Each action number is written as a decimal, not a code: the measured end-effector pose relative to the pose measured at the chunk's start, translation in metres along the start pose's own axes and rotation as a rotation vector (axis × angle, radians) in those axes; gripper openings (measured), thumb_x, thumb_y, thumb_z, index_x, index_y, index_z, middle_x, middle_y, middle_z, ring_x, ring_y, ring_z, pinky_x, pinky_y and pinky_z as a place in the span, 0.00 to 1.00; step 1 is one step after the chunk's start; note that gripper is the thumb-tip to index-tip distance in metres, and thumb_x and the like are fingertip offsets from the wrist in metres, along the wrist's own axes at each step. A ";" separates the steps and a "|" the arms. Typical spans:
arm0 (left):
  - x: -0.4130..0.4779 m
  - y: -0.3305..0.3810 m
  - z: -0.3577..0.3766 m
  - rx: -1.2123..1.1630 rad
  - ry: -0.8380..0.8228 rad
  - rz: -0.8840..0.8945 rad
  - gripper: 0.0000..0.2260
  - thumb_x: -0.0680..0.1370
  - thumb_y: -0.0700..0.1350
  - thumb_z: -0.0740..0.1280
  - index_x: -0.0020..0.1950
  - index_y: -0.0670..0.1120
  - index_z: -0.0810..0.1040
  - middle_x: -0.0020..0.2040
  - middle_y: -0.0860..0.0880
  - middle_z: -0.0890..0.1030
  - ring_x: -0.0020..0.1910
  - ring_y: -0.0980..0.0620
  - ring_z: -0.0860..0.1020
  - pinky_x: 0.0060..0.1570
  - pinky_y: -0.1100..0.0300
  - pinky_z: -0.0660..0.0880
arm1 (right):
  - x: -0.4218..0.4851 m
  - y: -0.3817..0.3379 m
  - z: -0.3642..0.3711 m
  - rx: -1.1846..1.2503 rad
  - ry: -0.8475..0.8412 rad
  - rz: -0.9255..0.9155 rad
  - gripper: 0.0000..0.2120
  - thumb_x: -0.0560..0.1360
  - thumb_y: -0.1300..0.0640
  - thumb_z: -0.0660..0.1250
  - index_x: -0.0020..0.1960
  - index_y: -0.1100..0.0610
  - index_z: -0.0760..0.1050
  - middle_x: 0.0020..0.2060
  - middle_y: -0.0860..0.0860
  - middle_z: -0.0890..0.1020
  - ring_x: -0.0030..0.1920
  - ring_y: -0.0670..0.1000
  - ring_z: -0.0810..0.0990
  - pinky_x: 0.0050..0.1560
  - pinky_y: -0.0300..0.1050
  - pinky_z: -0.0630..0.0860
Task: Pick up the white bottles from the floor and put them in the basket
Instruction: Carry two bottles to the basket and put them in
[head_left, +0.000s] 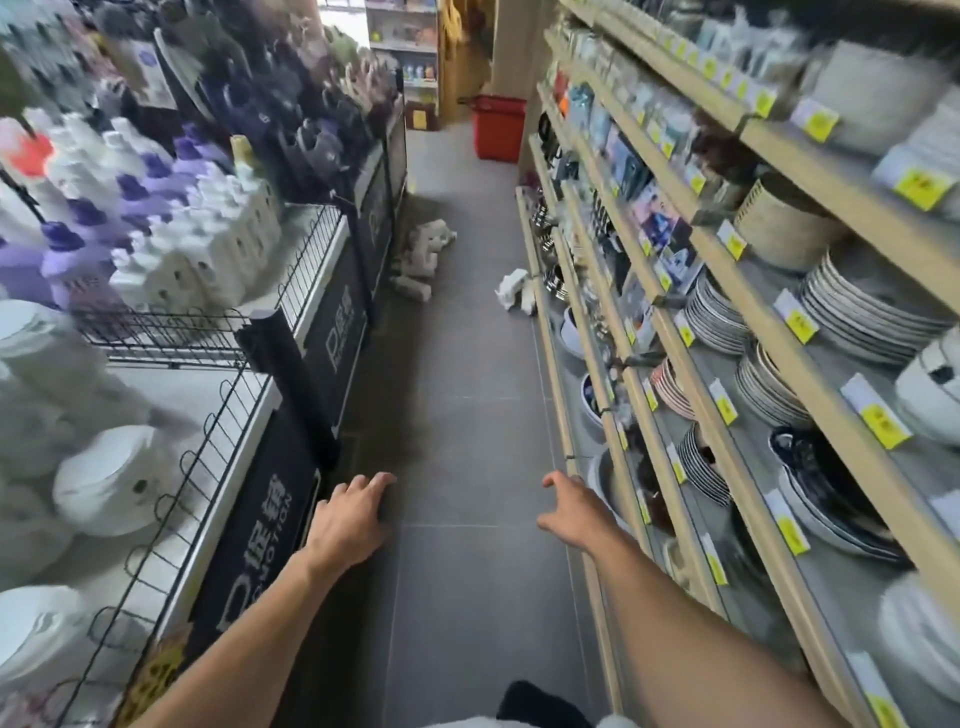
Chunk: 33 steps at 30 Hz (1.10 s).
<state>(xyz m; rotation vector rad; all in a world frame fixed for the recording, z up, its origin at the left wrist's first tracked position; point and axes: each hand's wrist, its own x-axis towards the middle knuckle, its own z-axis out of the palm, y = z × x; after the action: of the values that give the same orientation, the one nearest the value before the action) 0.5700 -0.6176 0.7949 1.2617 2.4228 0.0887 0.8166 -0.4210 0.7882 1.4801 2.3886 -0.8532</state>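
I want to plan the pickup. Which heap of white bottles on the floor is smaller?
The small heap at the foot of the wooden shelf on the right; the larger heap lies against the black display opposite.

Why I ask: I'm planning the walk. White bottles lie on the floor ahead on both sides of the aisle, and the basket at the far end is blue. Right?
Not quite. The head view shows the basket at the far end is red, not blue. The rest holds: white bottles lie on the floor ahead at the left, with more bottles at the right.
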 end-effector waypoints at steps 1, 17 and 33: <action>0.009 -0.001 -0.004 -0.004 0.001 0.005 0.30 0.76 0.52 0.68 0.77 0.58 0.62 0.66 0.50 0.73 0.66 0.45 0.72 0.61 0.47 0.73 | 0.008 -0.004 -0.004 -0.001 0.002 0.002 0.29 0.73 0.53 0.72 0.72 0.50 0.67 0.67 0.53 0.73 0.62 0.55 0.77 0.59 0.48 0.75; 0.158 -0.001 -0.045 -0.042 0.000 -0.075 0.31 0.75 0.52 0.70 0.76 0.59 0.62 0.64 0.51 0.73 0.65 0.46 0.71 0.60 0.46 0.73 | 0.175 -0.041 -0.075 0.067 -0.010 -0.040 0.28 0.72 0.53 0.71 0.71 0.49 0.67 0.63 0.52 0.74 0.57 0.54 0.78 0.55 0.48 0.76; 0.291 0.019 -0.094 -0.023 0.036 -0.048 0.30 0.75 0.53 0.69 0.75 0.59 0.63 0.65 0.51 0.73 0.63 0.46 0.72 0.58 0.47 0.74 | 0.297 -0.052 -0.137 0.088 -0.069 -0.062 0.21 0.72 0.53 0.71 0.64 0.47 0.72 0.52 0.49 0.79 0.49 0.51 0.81 0.54 0.49 0.78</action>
<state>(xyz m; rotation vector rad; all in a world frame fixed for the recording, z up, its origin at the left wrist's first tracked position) 0.4007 -0.3618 0.7916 1.2009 2.4742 0.1265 0.6471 -0.1361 0.7834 1.3897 2.3859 -1.0189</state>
